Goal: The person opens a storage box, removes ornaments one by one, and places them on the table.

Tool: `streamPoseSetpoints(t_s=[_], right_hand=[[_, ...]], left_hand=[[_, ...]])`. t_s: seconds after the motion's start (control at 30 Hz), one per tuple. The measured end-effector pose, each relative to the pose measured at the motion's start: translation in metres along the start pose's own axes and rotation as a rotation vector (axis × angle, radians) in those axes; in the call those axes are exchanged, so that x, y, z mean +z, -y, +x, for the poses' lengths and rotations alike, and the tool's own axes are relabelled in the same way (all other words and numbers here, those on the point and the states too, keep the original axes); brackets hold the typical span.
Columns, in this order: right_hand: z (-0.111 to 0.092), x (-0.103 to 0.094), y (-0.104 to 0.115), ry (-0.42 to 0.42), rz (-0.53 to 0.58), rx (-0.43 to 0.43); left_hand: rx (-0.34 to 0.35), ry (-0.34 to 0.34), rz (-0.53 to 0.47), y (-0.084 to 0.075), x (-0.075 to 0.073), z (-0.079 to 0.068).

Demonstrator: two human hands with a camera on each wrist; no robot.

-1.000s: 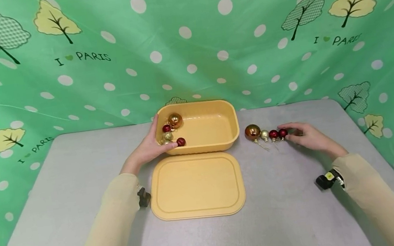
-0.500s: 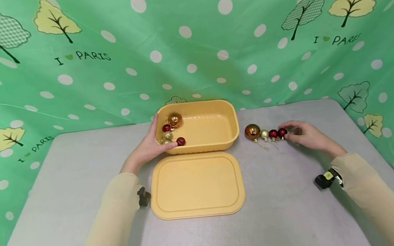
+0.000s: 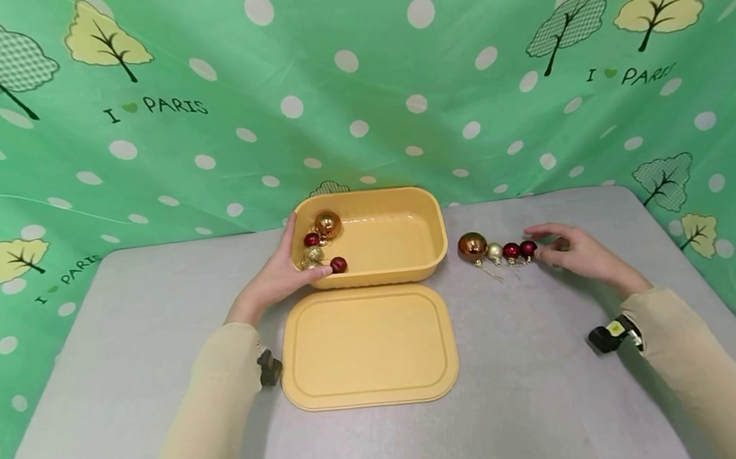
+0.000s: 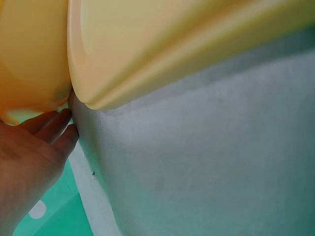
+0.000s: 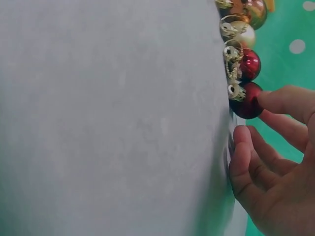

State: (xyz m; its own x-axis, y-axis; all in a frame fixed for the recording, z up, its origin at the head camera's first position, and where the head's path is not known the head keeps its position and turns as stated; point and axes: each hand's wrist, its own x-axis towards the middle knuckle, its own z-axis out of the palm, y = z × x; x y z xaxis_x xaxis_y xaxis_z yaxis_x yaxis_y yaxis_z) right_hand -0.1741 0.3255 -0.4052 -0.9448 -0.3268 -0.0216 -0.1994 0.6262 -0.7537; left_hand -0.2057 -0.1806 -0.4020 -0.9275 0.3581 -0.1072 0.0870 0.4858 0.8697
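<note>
Yellow box [image 3: 381, 277] runs lengthwise left to right, like the bauble row [image 3: 495, 251].

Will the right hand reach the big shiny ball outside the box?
Probably yes: nothing covers the big ball from above. From the side, two red balls and a pale gold ball block the right hand.

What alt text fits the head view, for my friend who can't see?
A left hand grips a yellow box with baubles at its left end, while the right hand is at the red end of a row of four baubles on a gray table. A flat yellow lid lies in front.
</note>
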Motion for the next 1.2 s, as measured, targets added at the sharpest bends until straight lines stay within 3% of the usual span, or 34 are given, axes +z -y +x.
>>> streamPoseSetpoints(t_s=[0.27, 0.53, 0.83, 1.2], right_hand=[[0.001, 0.005, 0.012, -0.119, -0.004, -0.047], [0.006, 0.015, 0.044, -0.205, 0.066, -0.109], [0.017, 0.043, 0.075, -0.128, 0.121, -0.249], [0.033, 0.077, 0.103, -0.008, 0.235, -0.328]], left_hand=[[-0.005, 0.021, -0.032, -0.032, -0.003, -0.015], [0.001, 0.006, -0.017, -0.002, 0.0, -0.002], [0.006, 0.0, -0.007, 0.004, 0.0, 0.001], [-0.012, 0.038, -0.011, -0.036, -0.004, -0.017]])
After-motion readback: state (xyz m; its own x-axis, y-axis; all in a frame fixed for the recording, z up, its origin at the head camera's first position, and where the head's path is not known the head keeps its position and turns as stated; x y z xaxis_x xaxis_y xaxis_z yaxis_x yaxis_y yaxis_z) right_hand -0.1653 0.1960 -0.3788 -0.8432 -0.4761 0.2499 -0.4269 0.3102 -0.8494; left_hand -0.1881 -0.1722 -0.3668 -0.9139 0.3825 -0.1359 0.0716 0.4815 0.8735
